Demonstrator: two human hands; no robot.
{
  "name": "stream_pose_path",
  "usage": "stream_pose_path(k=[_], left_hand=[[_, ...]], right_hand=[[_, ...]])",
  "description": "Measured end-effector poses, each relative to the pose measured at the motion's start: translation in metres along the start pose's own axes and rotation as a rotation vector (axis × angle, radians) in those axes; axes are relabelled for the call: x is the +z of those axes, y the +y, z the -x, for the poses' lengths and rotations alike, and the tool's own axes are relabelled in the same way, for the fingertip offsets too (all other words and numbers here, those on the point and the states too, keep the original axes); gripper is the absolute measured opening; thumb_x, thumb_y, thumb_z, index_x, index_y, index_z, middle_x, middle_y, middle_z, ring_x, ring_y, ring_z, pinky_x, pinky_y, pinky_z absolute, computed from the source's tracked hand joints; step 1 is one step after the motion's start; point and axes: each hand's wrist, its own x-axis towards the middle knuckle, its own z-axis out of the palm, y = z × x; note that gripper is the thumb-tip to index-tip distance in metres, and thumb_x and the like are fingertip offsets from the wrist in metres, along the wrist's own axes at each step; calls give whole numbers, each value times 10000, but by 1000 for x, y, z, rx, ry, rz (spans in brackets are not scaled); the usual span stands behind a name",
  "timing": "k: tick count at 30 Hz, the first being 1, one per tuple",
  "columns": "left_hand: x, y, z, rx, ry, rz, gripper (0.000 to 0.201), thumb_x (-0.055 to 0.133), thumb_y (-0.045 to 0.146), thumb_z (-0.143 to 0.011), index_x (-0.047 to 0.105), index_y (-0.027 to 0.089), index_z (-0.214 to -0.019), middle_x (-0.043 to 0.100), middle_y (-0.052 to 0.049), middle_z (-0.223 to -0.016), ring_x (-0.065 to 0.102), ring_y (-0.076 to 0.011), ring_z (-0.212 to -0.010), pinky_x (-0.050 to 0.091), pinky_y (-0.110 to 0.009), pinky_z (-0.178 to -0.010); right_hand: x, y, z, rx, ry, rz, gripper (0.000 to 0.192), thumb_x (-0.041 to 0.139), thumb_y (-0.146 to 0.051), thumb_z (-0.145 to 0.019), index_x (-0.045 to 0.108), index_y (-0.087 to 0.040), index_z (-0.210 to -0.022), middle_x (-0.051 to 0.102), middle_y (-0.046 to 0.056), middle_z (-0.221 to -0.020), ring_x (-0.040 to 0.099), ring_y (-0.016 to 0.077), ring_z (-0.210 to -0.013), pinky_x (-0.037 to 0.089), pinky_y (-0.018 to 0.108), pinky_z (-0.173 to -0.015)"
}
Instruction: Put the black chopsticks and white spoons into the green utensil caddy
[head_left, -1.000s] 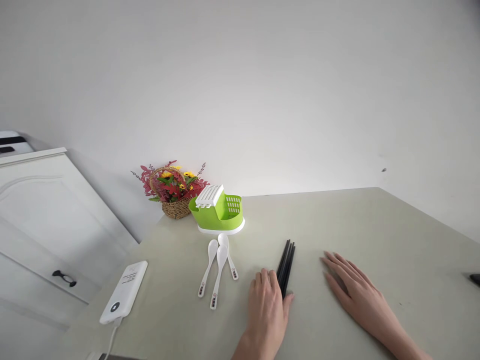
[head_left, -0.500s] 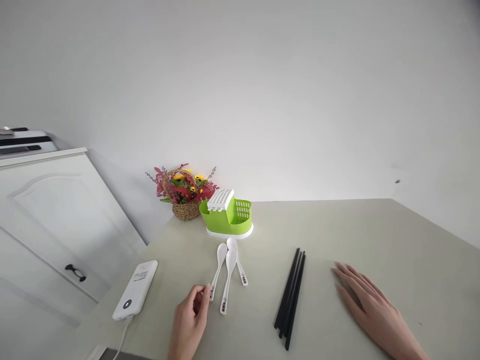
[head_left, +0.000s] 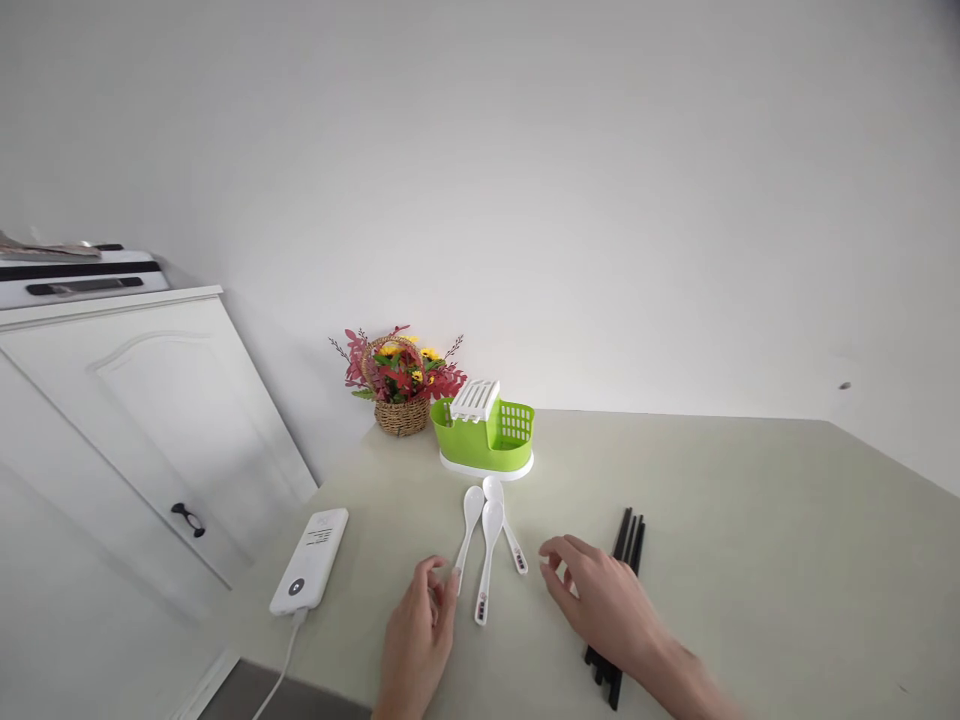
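Observation:
Three white spoons lie bunched on the table: a left spoon [head_left: 471, 512], a middle spoon [head_left: 490, 545] and a right spoon [head_left: 514, 545], which is partly under the middle one. My left hand [head_left: 418, 635] rests at the handle end of the left spoon, fingers loosely curled, thumb apart from them and covering that handle's tip. My right hand [head_left: 600, 600] is over the black chopsticks [head_left: 628, 535], hiding their middle. Its fingers are bent, with a gap to the thumb, and point toward the right spoon's handle. Nothing shows between them.
Behind the spoons stands a green and white utensil caddy [head_left: 484, 445], beside a wicker basket of flowers [head_left: 403, 415]. A white power bank [head_left: 311, 560] with a cable [head_left: 281, 670] lies at left. A white cabinet [head_left: 172, 420] flanks the table [head_left: 720, 500]; a wall rises behind.
My right hand has moved left from the bare tabletop to over the chopsticks, its fingers now bent. My left hand stays by the left spoon, its fingers slightly looser. The view has turned left.

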Motion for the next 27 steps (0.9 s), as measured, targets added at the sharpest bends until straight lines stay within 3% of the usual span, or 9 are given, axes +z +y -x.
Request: stream_pose_path(k=[5,9,14,17,23,27], left_hand=[[5,8,-1,-18,-11,-178,358,343,474,-1032,599,227,-1072,692,-13,-769,697,-204,-698,443,-276,-640],[8,10,2,16,-18,-265,311,368,423,-1043,618,241,-1006,705,-11,-775,695,-191,-682,393,-252,-611],[8,9,7,43,-36,-278,309,380,442,-1047,593,242,-943,696,-3,-779,683,-190,-693,372,-258,-616],[7,10,9,39,-63,-265,317,382,459,-1047,582,241,-930,674,9,-752,664,-187,-682,372,-262,-623],[5,12,12,75,-88,-236,319,392,458,-1044,569,240,-892,660,15,-745,644,-173,-672,380,-260,-631],[4,13,12,93,-88,-225,323,383,447,-1046,575,238,-892,679,4,-768,662,-173,-689,383,-259,-622]], right_hand=[[18,-18,-27,60,-75,97,274,403,-353,-1044,629,-212,-1108,761,82,-1005,735,265,-885,479,339,-714],[27,-25,-35,90,-121,166,256,444,-330,-1057,645,-174,-1083,741,82,-1002,721,238,-905,525,383,-795],[31,-28,-36,112,-180,192,337,643,-417,-986,648,-181,-1226,689,67,-1191,689,195,-996,583,418,-876],[31,-29,-33,102,-205,181,330,643,-411,-987,650,-179,-1222,690,68,-1191,692,197,-996,585,416,-872],[30,-30,-24,78,-226,127,280,508,-379,-1052,695,-172,-1027,728,41,-967,697,184,-890,562,412,-862],[31,-30,-24,92,-287,84,306,630,-421,-993,669,-175,-1170,705,58,-1145,693,194,-988,573,424,-891]])
